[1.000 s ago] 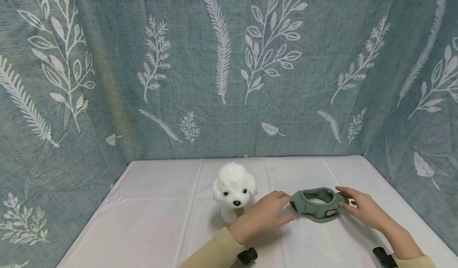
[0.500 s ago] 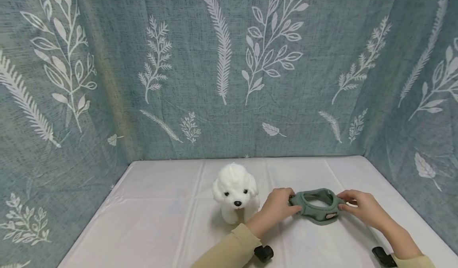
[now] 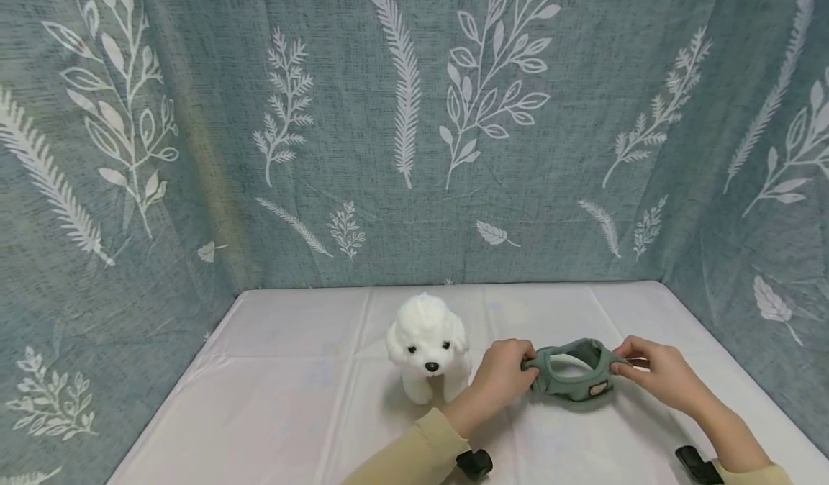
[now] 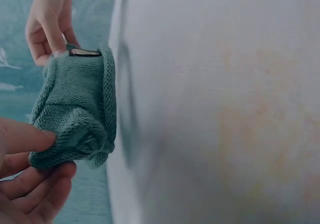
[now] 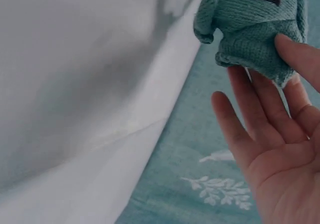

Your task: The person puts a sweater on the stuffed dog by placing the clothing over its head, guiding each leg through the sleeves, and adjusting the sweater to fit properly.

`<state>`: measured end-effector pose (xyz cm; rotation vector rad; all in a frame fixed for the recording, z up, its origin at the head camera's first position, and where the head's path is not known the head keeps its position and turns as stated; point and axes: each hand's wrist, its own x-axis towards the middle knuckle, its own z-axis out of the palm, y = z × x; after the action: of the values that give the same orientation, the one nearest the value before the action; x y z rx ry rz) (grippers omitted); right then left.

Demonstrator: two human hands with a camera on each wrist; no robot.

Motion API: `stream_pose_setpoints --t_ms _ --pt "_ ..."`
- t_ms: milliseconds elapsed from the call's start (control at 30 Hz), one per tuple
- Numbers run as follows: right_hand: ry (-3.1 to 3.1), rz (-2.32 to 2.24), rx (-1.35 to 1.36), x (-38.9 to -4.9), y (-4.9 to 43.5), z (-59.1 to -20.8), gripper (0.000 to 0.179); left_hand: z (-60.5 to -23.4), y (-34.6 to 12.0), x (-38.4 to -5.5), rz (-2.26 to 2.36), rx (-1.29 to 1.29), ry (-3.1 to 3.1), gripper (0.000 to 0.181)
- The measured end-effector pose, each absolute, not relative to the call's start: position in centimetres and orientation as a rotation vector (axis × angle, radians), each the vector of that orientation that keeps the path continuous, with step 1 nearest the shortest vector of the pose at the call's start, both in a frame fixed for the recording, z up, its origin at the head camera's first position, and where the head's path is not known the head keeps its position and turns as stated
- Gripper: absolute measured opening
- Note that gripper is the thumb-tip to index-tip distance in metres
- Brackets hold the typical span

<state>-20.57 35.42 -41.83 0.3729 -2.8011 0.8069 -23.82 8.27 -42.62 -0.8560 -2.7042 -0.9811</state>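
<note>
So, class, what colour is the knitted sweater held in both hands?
The knitted sweater is greyish green; it shows best in the head view.

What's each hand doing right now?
Left hand: pinching one end of the green knit garment.
Right hand: pinching its opposite end.

Leaf-printed blue-green fabric walls (image 3: 356, 125), creased white tablecloth (image 3: 278, 370)

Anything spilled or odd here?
Only faint orange patches on the tablecloth, in the left wrist view, look odd: print or stain, I can't tell. The toy dog stands upright; the green garment looks undamaged.
</note>
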Motion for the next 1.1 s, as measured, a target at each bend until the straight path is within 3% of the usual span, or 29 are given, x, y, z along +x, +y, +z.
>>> stream_pose_setpoints --t_ms 500,1100 --pt "-2.539 0.785 0.6 -18.9 32.0 -37.5 0.018 -37.2 4.7 -20.9 -0.99 -1.012 -2.248 0.005" --pt "-2.331 0.916 0.692 -19.8 25.3 -32.5 0.022 -31.7 -2.7 -20.8 -1.069 -0.921 -2.087 0.011"
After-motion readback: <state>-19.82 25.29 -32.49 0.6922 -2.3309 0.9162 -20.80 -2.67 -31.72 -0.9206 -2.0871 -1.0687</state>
